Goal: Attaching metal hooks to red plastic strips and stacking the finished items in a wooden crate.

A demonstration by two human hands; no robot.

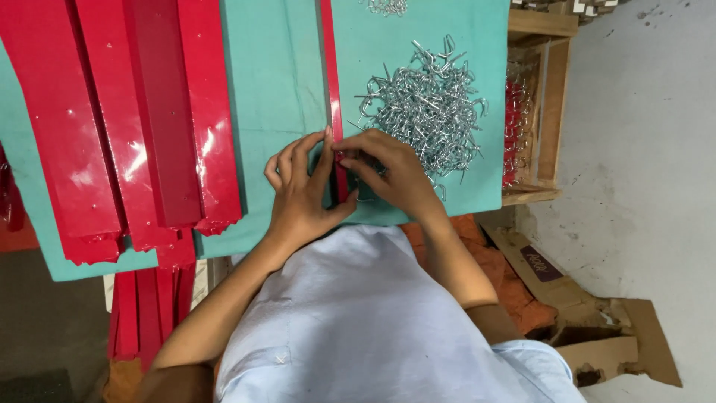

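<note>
Several long red strips [142, 112] lie stacked in glossy wrap on the left of the teal work surface [276, 75], their cut ends hanging just past its near edge, with more red lengths [149, 306] showing below. Next comes the left hand [302, 190], fingers spread and pressed flat against a single narrow red strip [330, 82] that runs straight up the middle of the surface. Meeting it from the other side, the right hand [388, 168] pinches the strip's near end with thumb and fingertips; whether a small metal piece sits in that pinch I cannot tell. Just beyond its knuckles sits a heap of silvery wire hooks [429, 108]. Farther right stands a wooden crate [552, 104], and torn cardboard [597, 313] lies on the floor.
</note>
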